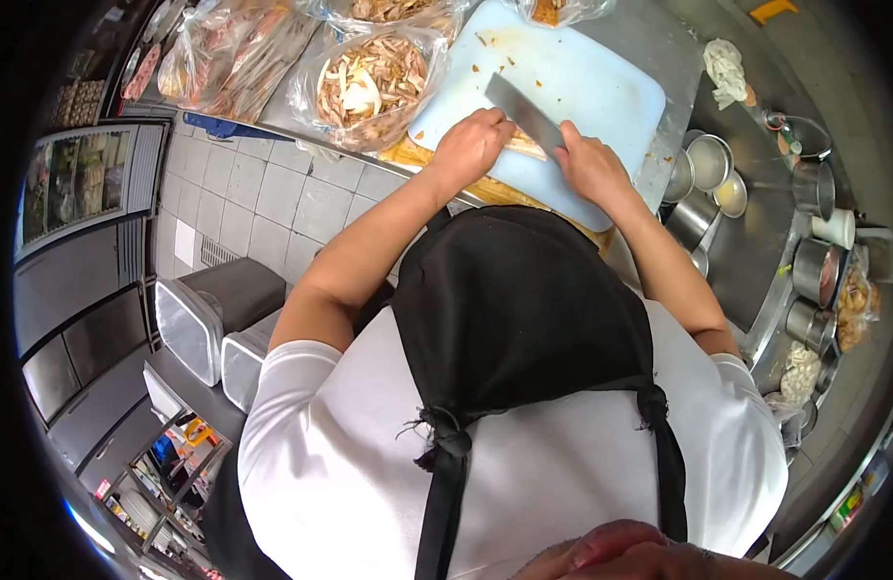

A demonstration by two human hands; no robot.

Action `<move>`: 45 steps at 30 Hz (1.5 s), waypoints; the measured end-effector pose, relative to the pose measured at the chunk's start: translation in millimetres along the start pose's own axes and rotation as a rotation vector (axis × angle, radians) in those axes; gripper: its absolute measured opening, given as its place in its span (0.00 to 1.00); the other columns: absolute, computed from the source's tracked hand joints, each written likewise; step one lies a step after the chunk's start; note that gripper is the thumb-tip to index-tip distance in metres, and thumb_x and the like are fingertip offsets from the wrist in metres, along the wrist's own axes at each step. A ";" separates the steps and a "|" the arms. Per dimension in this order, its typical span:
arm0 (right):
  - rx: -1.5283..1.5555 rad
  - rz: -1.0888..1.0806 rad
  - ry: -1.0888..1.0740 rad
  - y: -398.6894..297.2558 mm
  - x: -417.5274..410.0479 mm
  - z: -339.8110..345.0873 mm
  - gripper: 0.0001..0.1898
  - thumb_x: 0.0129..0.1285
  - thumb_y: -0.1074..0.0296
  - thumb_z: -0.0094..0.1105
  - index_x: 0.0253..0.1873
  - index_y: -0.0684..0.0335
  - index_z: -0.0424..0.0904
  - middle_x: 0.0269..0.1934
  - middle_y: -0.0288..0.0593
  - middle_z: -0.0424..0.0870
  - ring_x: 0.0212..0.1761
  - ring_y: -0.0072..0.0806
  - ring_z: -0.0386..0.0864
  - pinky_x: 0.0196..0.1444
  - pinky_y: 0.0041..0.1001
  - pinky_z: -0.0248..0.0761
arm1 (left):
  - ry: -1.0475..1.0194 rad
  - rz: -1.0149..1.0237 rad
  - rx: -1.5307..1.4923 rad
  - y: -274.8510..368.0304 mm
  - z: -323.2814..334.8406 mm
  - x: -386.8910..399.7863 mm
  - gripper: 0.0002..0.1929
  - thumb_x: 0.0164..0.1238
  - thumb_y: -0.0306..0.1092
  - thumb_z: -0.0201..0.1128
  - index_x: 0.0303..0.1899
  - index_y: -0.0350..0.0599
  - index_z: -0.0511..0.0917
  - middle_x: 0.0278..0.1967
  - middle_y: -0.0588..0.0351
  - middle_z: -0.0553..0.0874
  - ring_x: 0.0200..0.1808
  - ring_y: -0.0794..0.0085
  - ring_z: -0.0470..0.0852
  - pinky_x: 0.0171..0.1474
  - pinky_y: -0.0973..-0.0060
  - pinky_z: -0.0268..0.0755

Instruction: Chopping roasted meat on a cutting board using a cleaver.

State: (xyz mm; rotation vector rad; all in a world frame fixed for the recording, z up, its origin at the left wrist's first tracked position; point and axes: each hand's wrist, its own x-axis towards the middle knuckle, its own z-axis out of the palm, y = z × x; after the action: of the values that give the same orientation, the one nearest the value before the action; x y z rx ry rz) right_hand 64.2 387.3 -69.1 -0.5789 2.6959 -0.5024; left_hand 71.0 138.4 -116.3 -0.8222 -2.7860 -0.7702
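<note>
My right hand (593,163) is closed around the handle of a cleaver (524,112), its broad metal blade slanting up and to the left. Beneath the blade, a piece of pale, brown-edged food (526,145) lies on a light blue cutting board (598,80). My left hand (474,141) rests with curled fingers at the left end of that piece, near the blade; what its fingertips touch is partly hidden. Small brown scraps are scattered over the board. Left of the board, a clear plastic bag (374,83) stands open, full of sliced brownish food that looks like meat.
Plastic bags of meat (229,58) lie at the counter's upper left. Another bag (555,11) touches the board's far edge. Right of the board are metal bowls (709,163), pots (815,264) and a crumpled cloth (725,69). Lidded bins (189,330) stand at lower left.
</note>
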 end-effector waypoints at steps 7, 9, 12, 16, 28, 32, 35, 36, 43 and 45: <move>-0.017 0.018 0.067 -17.8 -19.8 -7.8 0.12 0.81 0.65 0.55 0.57 0.64 0.65 0.38 0.67 0.88 0.42 0.70 0.85 0.45 0.61 0.77 | 0.010 -0.050 0.021 -2.6 2.9 -0.7 0.09 0.72 0.32 0.65 0.48 0.40 0.85 0.42 0.48 0.87 0.48 0.51 0.87 0.51 0.59 0.82; -0.013 -0.008 0.052 -20.7 -17.9 -7.0 0.12 0.81 0.65 0.55 0.57 0.64 0.65 0.38 0.67 0.88 0.42 0.70 0.85 0.45 0.61 0.77 | -0.003 -0.029 0.051 -2.6 2.3 1.4 0.08 0.72 0.32 0.65 0.46 0.40 0.85 0.42 0.49 0.87 0.48 0.52 0.87 0.51 0.58 0.82; -0.034 0.039 -0.021 -31.6 -12.5 -17.9 0.11 0.81 0.65 0.53 0.57 0.64 0.66 0.40 0.67 0.88 0.44 0.69 0.86 0.47 0.61 0.77 | -0.011 -0.006 0.073 -4.4 0.9 2.8 0.07 0.71 0.32 0.66 0.43 0.40 0.84 0.40 0.49 0.86 0.47 0.52 0.86 0.50 0.58 0.82; -0.030 0.060 0.000 -32.4 0.5 3.9 0.10 0.82 0.65 0.51 0.58 0.64 0.66 0.45 0.67 0.88 0.48 0.68 0.86 0.50 0.61 0.77 | 0.020 0.011 0.021 -4.1 4.3 3.6 0.06 0.71 0.32 0.66 0.41 0.40 0.83 0.37 0.50 0.85 0.45 0.52 0.86 0.50 0.58 0.81; 0.043 0.062 0.033 -1.4 -29.6 -2.7 0.16 0.80 0.63 0.58 0.63 0.62 0.65 0.40 0.67 0.88 0.44 0.71 0.83 0.48 0.61 0.75 | 0.023 0.042 0.057 -11.1 0.0 -4.3 0.07 0.68 0.31 0.65 0.44 0.41 0.86 0.38 0.51 0.87 0.45 0.54 0.86 0.51 0.61 0.81; -0.005 0.048 0.034 -19.9 -18.6 -4.9 0.14 0.81 0.64 0.56 0.60 0.63 0.65 0.39 0.67 0.88 0.44 0.71 0.84 0.47 0.61 0.75 | 0.002 0.026 0.078 -9.3 -1.9 -4.3 0.07 0.65 0.29 0.62 0.41 0.41 0.85 0.38 0.50 0.86 0.45 0.54 0.85 0.51 0.61 0.81; -0.033 0.019 0.014 -23.1 -15.5 -7.5 0.13 0.81 0.64 0.54 0.59 0.64 0.65 0.39 0.66 0.88 0.44 0.69 0.85 0.47 0.61 0.76 | 0.006 0.038 0.060 -5.5 -6.9 1.7 0.06 0.67 0.29 0.61 0.40 0.41 0.84 0.38 0.50 0.86 0.46 0.53 0.86 0.51 0.60 0.81; -0.043 0.024 -0.009 -26.4 -13.9 -11.5 0.13 0.81 0.65 0.54 0.59 0.64 0.65 0.40 0.65 0.89 0.44 0.69 0.85 0.47 0.61 0.76 | 0.006 0.037 0.058 -5.5 -8.2 2.9 0.06 0.67 0.29 0.61 0.40 0.41 0.84 0.38 0.50 0.86 0.46 0.53 0.86 0.51 0.60 0.81; -0.082 0.040 -0.033 -40.3 -15.4 -19.3 0.12 0.81 0.66 0.53 0.58 0.65 0.65 0.40 0.65 0.89 0.43 0.68 0.86 0.46 0.61 0.77 | -0.022 0.050 0.107 -5.2 -7.7 7.2 0.07 0.68 0.29 0.59 0.41 0.40 0.85 0.38 0.49 0.87 0.46 0.54 0.87 0.51 0.60 0.82; -0.064 0.059 -0.023 -38.2 -8.5 -13.9 0.11 0.80 0.67 0.54 0.58 0.65 0.64 0.40 0.65 0.89 0.43 0.68 0.86 0.46 0.60 0.77 | -0.016 0.042 0.100 -6.0 -7.2 6.3 0.07 0.68 0.29 0.59 0.41 0.40 0.85 0.38 0.49 0.87 0.46 0.54 0.87 0.51 0.60 0.83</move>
State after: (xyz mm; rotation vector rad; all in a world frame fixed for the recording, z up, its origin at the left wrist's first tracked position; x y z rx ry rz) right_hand 78.5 362.2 -39.3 -0.5169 2.7067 -0.3926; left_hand 62.4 133.4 -111.0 -0.8692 -2.7853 -0.6155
